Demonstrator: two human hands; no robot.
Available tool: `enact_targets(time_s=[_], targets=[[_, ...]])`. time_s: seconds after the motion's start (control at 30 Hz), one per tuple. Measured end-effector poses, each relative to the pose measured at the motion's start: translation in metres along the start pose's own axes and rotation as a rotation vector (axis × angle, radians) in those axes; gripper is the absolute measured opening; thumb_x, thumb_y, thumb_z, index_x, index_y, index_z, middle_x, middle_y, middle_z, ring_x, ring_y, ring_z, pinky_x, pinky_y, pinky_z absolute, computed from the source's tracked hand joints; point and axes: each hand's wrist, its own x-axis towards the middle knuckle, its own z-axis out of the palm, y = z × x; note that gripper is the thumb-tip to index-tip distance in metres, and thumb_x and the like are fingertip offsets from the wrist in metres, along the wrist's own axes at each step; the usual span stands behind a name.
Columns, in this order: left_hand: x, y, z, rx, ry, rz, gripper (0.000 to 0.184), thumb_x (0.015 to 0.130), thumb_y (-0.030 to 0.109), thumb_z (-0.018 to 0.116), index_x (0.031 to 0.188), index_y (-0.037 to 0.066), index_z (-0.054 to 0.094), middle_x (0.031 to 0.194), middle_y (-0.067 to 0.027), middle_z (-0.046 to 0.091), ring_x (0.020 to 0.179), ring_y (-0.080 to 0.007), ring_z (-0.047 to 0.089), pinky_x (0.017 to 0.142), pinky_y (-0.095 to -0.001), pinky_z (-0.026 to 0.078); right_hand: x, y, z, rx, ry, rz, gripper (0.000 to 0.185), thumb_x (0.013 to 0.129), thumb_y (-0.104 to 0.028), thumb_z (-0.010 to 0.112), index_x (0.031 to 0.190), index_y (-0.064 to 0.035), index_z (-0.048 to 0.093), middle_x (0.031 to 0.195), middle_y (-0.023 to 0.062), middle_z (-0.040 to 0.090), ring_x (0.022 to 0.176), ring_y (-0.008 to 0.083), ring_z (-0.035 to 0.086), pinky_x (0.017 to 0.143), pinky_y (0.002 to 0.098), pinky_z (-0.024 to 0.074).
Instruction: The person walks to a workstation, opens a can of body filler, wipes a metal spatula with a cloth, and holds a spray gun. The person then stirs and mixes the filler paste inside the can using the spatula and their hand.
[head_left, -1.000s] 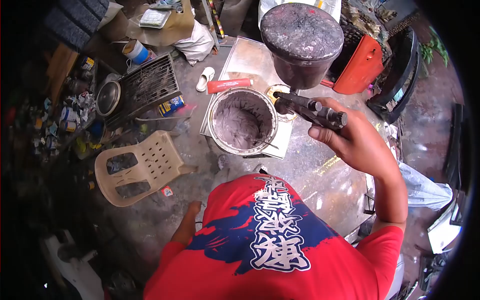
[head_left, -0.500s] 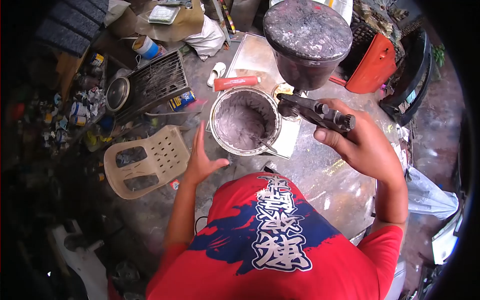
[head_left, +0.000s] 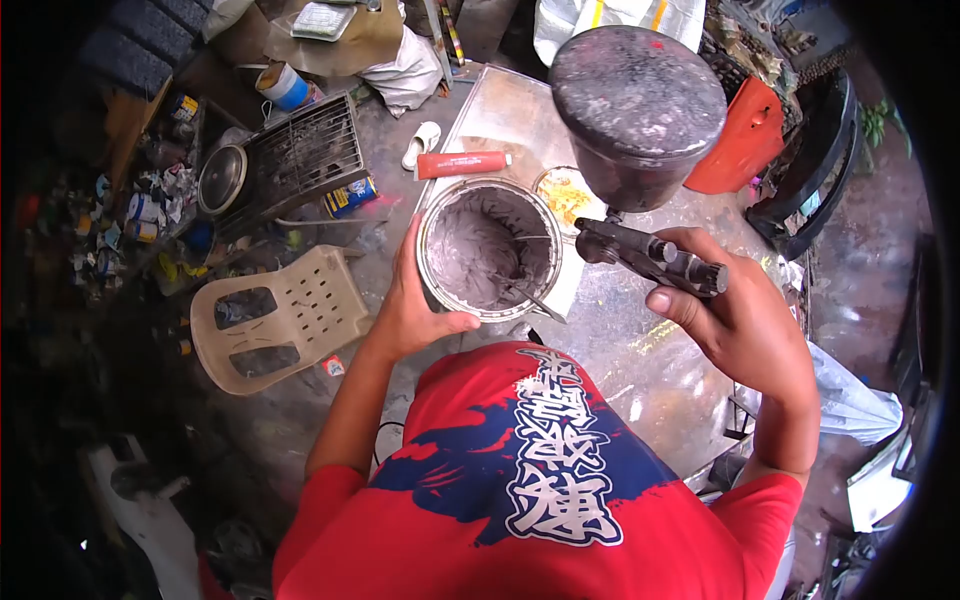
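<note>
A round can (head_left: pixel 490 250) of grey paste stands in front of me, with a thin metal stick leaning out over its near rim. My left hand (head_left: pixel 412 300) is curved round the can's left side, thumb at the near rim. In my right hand (head_left: pixel 735 310) is a dark spray gun (head_left: pixel 650 258), whose large paint-stained cup (head_left: pixel 640 100) sits on top, to the right of the can. Behind the can lies a red tube (head_left: pixel 463 164). A round lid (head_left: pixel 568 197) with yellow smears is just right of the can.
A beige plastic chair (head_left: pixel 280 320) is at the left. Beyond it are a metal grate (head_left: pixel 300 150) and a blue-and-yellow can (head_left: pixel 350 196). A white board (head_left: pixel 510 110) lies under the can and tube. An orange panel (head_left: pixel 740 140) and a black curved part (head_left: pixel 815 190) are at the right.
My left hand has come up from low on the left and taken hold of the can's side. The spray gun in my right hand has moved slightly right and nearer to me.
</note>
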Motion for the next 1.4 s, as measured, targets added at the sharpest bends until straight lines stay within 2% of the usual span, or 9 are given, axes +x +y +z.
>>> enact_targets(time_s=[0.13,0.23,0.37,0.53,0.7,0.8,1.07,1.23,1.4], targets=[[-0.007,0.016,0.002,0.235,-0.007,0.040,0.146,0.058,0.062,0.090,0.159,-0.003,0.006,0.161,-0.0286,0.020,0.150,-0.0440,0.022,0.123,-0.0508,0.021,-0.007,0.002,-0.004,0.004,-0.022,0.061,0.044,0.091,-0.026,0.075,0.123,-0.0009,0.059,0.082,0.0133,0.065,0.071,0.0273,0.060,0.072,0.0366,0.0491],[-0.010,0.025,0.006,0.350,-0.015,0.103,0.145,0.059,0.063,0.089,0.159,-0.002,0.007,0.162,-0.0283,0.020,0.150,-0.0455,0.021,0.122,-0.0523,0.021,-0.013,-0.002,-0.012,0.065,-0.079,0.153,0.044,0.091,-0.026,0.076,0.122,-0.0004,0.059,0.083,0.0119,0.065,0.072,0.0239,0.059,0.073,0.0351,0.0490],[-0.011,0.038,0.012,0.396,-0.050,0.146,0.144,0.060,0.064,0.088,0.159,-0.002,0.008,0.162,-0.0283,0.021,0.150,-0.0457,0.021,0.122,-0.0531,0.020,-0.023,0.011,-0.008,-0.061,0.016,-0.044,0.048,0.089,-0.036,0.076,0.122,-0.0058,0.059,0.082,0.0185,0.070,0.063,0.0366,0.066,0.061,0.0440,0.0481],[-0.010,0.042,0.014,0.424,-0.092,0.173,0.143,0.059,0.065,0.088,0.159,-0.002,0.010,0.162,-0.0278,0.020,0.151,-0.0456,0.020,0.122,-0.0531,0.020,-0.025,0.012,-0.012,-0.075,-0.039,-0.068,0.046,0.089,-0.037,0.075,0.120,-0.0063,0.059,0.078,0.0170,0.069,0.063,0.0376,0.064,0.061,0.0446,0.0471],[-0.007,0.044,0.015,0.438,-0.110,0.181,0.145,0.057,0.065,0.088,0.159,-0.002,0.010,0.163,-0.0264,0.020,0.151,-0.0445,0.020,0.123,-0.0524,0.020,-0.027,0.012,-0.018,-0.073,-0.103,-0.033,0.046,0.087,-0.032,0.077,0.120,-0.0046,0.060,0.087,0.0166,0.070,0.081,0.0403,0.068,0.070,0.0428,0.0505],[-0.006,0.043,0.016,0.481,-0.132,0.191,0.153,0.050,0.064,0.092,0.159,-0.002,0.009,0.162,-0.0269,0.021,0.151,-0.0411,0.022,0.123,-0.0498,0.020,-0.029,0.013,-0.017,-0.090,-0.094,-0.112,0.047,0.086,-0.033,0.078,0.121,-0.0062,0.061,0.086,0.0160,0.070,0.080,0.0395,0.069,0.068,0.0435,0.0505],[-0.004,0.053,0.012,0.521,-0.193,0.087,0.140,0.054,0.063,0.091,0.156,-0.003,0.021,0.156,-0.0294,0.030,0.147,-0.0475,0.025,0.122,-0.0525,0.021,-0.023,0.002,-0.020,-0.155,-0.196,-0.270,0.045,0.089,-0.039,0.074,0.119,-0.0093,0.058,0.074,0.0144,0.068,0.066,0.0389,0.066,0.058,0.0465,0.0472],[-0.005,0.054,0.011,0.505,-0.232,0.027,0.138,0.054,0.061,0.092,0.156,-0.001,0.023,0.157,-0.0275,0.030,0.148,-0.0465,0.024,0.123,-0.0520,0.019,-0.014,-0.002,-0.017,-0.147,-0.195,-0.351,0.043,0.091,-0.040,0.071,0.117,-0.0090,0.057,0.062,0.0150,0.060,0.061,0.0400,0.062,0.055,0.0488,0.0441],[0.002,0.046,0.006,0.474,-0.281,0.045,0.139,0.050,0.059,0.094,0.157,0.003,0.024,0.157,-0.0242,0.031,0.149,-0.0435,0.022,0.123,-0.0514,0.018,-0.004,-0.004,-0.012,-0.112,-0.180,-0.432,0.043,0.092,-0.040,0.070,0.116,-0.0076,0.055,0.063,0.0172,0.060,0.065,0.0421,0.062,0.057,0.0509,0.0447]])
